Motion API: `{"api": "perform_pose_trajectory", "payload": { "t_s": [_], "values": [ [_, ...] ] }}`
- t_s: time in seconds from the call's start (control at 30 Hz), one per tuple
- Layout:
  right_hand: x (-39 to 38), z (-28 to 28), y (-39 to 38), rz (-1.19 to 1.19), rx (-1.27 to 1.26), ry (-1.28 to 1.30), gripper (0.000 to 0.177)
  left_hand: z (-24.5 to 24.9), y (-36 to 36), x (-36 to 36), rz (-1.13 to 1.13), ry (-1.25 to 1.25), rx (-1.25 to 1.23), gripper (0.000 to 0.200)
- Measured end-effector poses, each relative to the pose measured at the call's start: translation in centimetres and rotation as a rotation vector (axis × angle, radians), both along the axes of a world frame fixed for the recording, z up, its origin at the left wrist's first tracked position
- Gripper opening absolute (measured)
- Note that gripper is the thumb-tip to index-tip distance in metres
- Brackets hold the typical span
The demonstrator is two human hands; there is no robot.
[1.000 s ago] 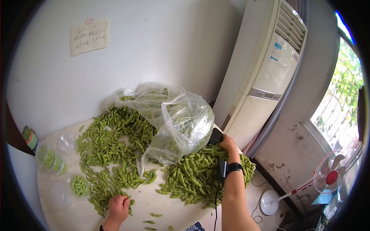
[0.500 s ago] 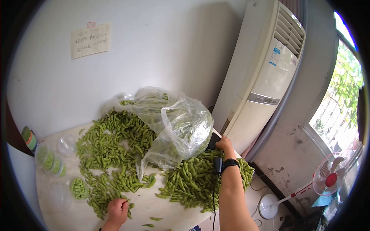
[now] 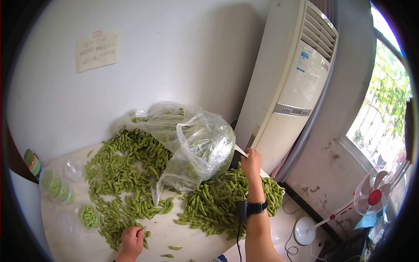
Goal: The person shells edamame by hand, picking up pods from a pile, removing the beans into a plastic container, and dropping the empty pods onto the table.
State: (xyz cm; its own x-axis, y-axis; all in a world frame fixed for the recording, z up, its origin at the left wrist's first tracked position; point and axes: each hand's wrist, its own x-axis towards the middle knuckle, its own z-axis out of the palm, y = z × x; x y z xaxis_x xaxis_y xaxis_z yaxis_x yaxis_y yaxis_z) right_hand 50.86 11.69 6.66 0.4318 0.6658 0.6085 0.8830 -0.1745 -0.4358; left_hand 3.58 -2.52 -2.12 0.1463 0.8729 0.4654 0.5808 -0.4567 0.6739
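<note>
Green bean pods lie spread over the left of the pale table, and a second pile of pods sits to the right. Between them rests a clear plastic bag with pods inside. My left hand is closed at the near edge of the left pods; a bit of green shows at its fingertips. Beyond the right pile, my right hand is closed beside a dark flat object; what its fingers hold is too small to tell. A tub of shelled beans stands left of my left hand.
More clear tubs with beans and an empty-looking lid are at the table's left. A tall air conditioner stands behind the right corner. A fan is on the floor at right, with cables near its base.
My right hand has turned and shifted slightly away from the dark object, its wrist now lower in view. My left hand has hardly moved. The whole view has shifted a little.
</note>
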Motion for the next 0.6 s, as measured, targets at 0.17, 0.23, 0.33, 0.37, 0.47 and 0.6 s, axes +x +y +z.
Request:
{"api": "perform_pose_trajectory", "payload": {
  "t_s": [0.17,0.23,0.33,0.37,0.47,0.6],
  "values": [
    [-12.8,3.9,-5.6,0.703,-0.077,0.625,0.012,0.2,-0.2,0.4,0.024,-0.128,-0.121,0.012],
    [-17.2,2.5,-7.3,0.955,-0.356,0.757,0.017,0.4,-0.3,0.7,0.029,-0.197,-0.164,0.012],
    [-23.1,-1.6,-8.9,1.306,-0.625,0.917,0.020,1.5,-0.4,0.9,0.036,-0.199,-0.084,0.014],
    [-24.7,-2.3,-9.5,1.351,-0.673,0.932,0.021,2.3,-0.5,1.1,0.028,-0.153,-0.067,0.013],
    [-28.5,-5.4,-9.5,1.440,-0.728,0.957,0.023,2.7,-0.4,1.2,0.017,-0.035,-0.001,0.012],
    [-31.2,-8.3,-9.8,1.365,-0.841,1.422,0.024,2.0,-0.3,1.1,0.051,0.090,0.098,0.007]
  ]
}}
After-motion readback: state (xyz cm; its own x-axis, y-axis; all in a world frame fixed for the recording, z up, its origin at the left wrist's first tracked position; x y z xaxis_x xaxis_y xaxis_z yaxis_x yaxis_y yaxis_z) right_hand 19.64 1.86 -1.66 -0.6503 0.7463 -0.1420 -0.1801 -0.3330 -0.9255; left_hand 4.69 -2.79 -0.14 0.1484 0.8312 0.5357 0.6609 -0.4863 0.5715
